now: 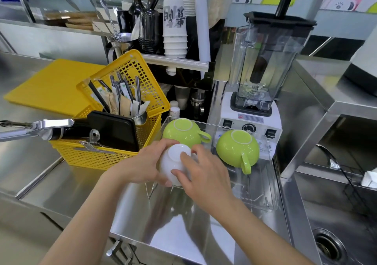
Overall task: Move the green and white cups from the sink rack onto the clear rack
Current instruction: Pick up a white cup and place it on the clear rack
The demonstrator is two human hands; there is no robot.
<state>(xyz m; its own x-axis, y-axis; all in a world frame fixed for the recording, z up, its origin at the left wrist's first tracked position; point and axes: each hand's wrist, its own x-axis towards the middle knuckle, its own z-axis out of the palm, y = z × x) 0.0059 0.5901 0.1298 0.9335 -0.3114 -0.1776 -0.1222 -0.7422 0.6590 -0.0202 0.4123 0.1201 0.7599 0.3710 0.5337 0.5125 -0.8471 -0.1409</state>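
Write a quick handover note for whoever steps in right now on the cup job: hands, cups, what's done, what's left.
Left hand and right hand both grip the white cup, upside down, at the near left corner of the clear rack; whether it already rests there is unclear.
Two green cups sit upside down on the rack: the left one at the back, the right one with its handle toward the camera.
Done: both green cups placed.
Left: set the white cup down and let go. The sink rack shows only partly, so check it for more cups.
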